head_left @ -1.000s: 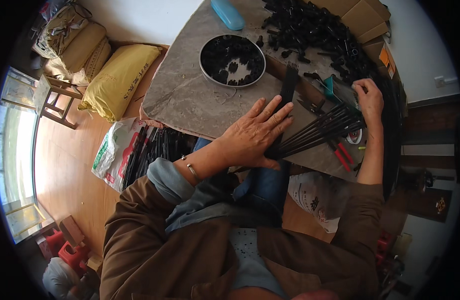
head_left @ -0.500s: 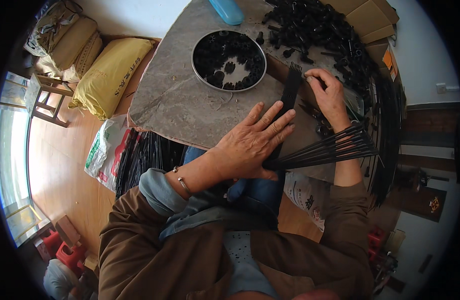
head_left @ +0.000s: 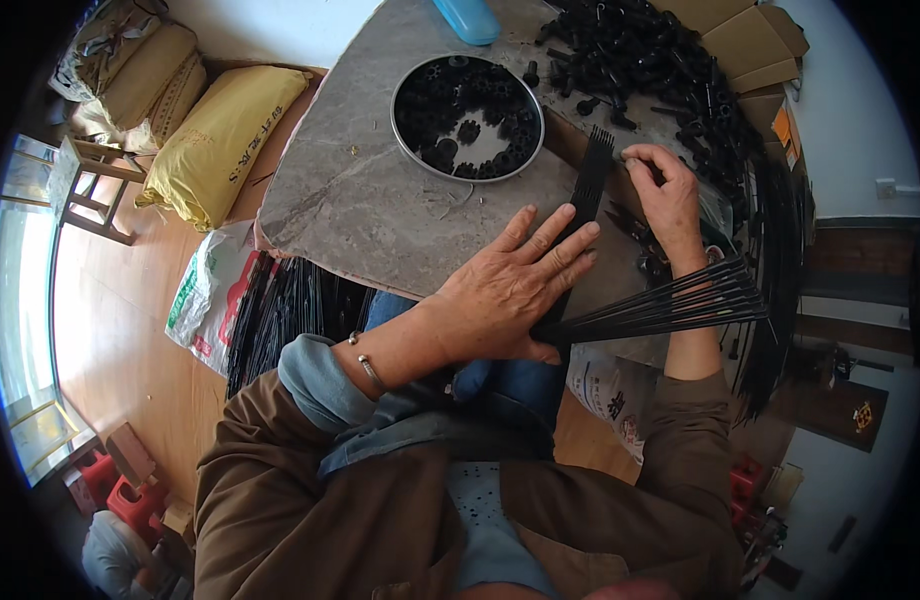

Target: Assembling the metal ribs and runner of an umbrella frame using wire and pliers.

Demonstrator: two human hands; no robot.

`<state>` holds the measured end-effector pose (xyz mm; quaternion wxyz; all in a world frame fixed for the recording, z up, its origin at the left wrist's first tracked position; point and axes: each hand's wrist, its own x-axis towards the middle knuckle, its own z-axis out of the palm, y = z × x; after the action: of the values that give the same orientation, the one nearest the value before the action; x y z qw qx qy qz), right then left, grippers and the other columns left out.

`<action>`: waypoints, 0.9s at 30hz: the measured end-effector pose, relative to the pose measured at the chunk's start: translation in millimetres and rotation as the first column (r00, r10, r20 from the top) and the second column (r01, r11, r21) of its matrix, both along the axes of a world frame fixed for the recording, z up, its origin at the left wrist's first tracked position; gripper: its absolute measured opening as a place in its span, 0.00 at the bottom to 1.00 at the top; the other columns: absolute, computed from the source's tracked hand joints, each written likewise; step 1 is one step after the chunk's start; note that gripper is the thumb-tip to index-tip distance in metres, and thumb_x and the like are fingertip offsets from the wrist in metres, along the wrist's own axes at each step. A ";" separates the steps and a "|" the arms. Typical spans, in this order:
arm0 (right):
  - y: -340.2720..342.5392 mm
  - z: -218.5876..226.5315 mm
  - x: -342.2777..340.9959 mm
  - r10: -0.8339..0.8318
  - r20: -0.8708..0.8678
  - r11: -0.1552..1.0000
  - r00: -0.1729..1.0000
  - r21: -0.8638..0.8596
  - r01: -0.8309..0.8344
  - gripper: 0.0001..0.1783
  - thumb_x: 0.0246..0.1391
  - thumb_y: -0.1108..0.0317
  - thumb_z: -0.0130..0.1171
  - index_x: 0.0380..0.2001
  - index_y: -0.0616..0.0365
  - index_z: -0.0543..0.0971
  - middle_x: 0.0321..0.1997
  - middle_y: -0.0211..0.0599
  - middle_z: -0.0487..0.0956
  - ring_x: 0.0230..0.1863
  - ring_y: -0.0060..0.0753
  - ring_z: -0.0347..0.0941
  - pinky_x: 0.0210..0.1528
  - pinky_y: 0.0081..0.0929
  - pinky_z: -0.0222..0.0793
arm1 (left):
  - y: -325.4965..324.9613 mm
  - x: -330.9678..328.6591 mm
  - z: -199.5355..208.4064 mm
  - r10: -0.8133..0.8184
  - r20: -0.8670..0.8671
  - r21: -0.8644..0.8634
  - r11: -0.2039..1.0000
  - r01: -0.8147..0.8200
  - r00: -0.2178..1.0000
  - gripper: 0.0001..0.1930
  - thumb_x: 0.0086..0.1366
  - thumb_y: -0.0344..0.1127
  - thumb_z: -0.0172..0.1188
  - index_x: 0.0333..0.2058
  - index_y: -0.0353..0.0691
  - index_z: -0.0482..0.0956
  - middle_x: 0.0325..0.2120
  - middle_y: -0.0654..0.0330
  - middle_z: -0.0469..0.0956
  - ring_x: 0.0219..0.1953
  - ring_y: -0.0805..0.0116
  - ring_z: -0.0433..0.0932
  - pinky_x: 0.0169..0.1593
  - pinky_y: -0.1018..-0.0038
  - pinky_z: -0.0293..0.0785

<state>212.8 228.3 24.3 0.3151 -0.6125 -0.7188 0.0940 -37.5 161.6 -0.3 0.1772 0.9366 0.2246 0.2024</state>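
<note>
My left hand (head_left: 510, 290) lies flat with its fingers spread, pressing on a long black slotted strip (head_left: 593, 168) at the table's near edge. From beneath that hand a fan of thin black rods (head_left: 670, 305) spreads to the right, passing over my right forearm. Beside the strip's far end is my right hand (head_left: 668, 200), thumb and forefinger pinched together. Whatever may be between those fingertips is too small to make out. Beyond the strip, to the left, a round metal-rimmed tray (head_left: 398, 140) contains several small black toothed pieces.
A heap of black plastic parts (head_left: 630, 60) covers the table's far right, with a cardboard box (head_left: 755, 45) behind. A blue case (head_left: 468, 20) lies at the far edge. Pliers-like tools (head_left: 630, 222) rest near my right wrist. Long black rods (head_left: 775, 290) hang along the right edge.
The view has shifted slightly, so the tray and table sit a little farther right. Both hands keep nearly the same pose at the strip.
</note>
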 end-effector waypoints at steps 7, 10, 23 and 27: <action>-1.0 4.5 -6.0 -0.016 -0.002 0.998 1.000 -0.062 0.016 0.07 0.51 0.75 0.57 0.35 0.60 0.80 0.32 0.33 0.77 0.30 0.26 0.74 0.35 0.22 0.69 | -0.2 0.0 -1.8 -0.002 0.005 -0.004 1.000 0.002 1.000 0.52 0.41 0.63 0.68 0.61 0.37 0.62 0.67 0.53 0.51 0.70 0.52 0.45 0.69 0.53 0.43; 4.1 5.6 -3.7 0.032 0.016 0.999 0.999 -0.031 -0.032 0.08 0.51 0.76 0.57 0.35 0.61 0.80 0.32 0.32 0.77 0.31 0.25 0.74 0.35 0.21 0.69 | -0.1 -0.3 -1.8 0.001 0.018 -0.005 1.000 -0.001 1.000 0.52 0.41 0.63 0.68 0.61 0.37 0.62 0.67 0.53 0.51 0.70 0.52 0.45 0.68 0.53 0.43; 7.8 11.5 -7.4 -0.024 0.004 0.993 1.000 -0.114 0.024 0.06 0.48 0.76 0.59 0.32 0.63 0.81 0.30 0.32 0.78 0.32 0.26 0.74 0.37 0.21 0.68 | -0.2 -0.8 -2.1 0.001 0.028 -0.016 1.000 -0.001 1.000 0.52 0.41 0.62 0.68 0.61 0.37 0.63 0.67 0.53 0.51 0.70 0.52 0.45 0.69 0.54 0.43; 10.8 11.8 -1.5 0.073 -0.002 0.994 0.997 -0.079 -0.073 0.06 0.48 0.75 0.60 0.32 0.62 0.81 0.30 0.32 0.78 0.31 0.25 0.73 0.36 0.21 0.68 | -0.3 -0.2 -3.7 0.005 0.039 -0.006 1.000 -0.005 0.999 0.52 0.40 0.63 0.68 0.61 0.37 0.64 0.67 0.53 0.50 0.70 0.52 0.45 0.69 0.54 0.43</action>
<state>211.4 239.1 36.1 0.2866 -0.5979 -0.7366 0.1335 -37.7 161.3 -4.0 0.1840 0.9313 0.2241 0.2203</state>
